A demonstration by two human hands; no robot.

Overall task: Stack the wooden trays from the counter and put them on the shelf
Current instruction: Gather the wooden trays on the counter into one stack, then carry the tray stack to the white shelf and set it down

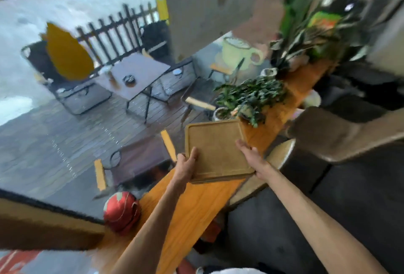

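A stack of flat wooden trays (215, 146) with raised rims sits over the orange wooden counter (192, 203) beside a window. My left hand (185, 165) grips the stack's near left edge, thumb on top. On the right edge, my right hand (251, 155) holds the same stack with fingers along the rim. More than one tray edge shows at the near side. The picture is blurred by motion, and I cannot tell whether the stack touches the counter or is lifted off it.
A leafy potted plant (251, 96) stands on the counter just beyond the trays, with more plants (306, 39) further along. A red round object (121, 210) lies at the counter's near left. A round stool top (281, 153) is at the right. Outdoor tables and chairs show through the glass.
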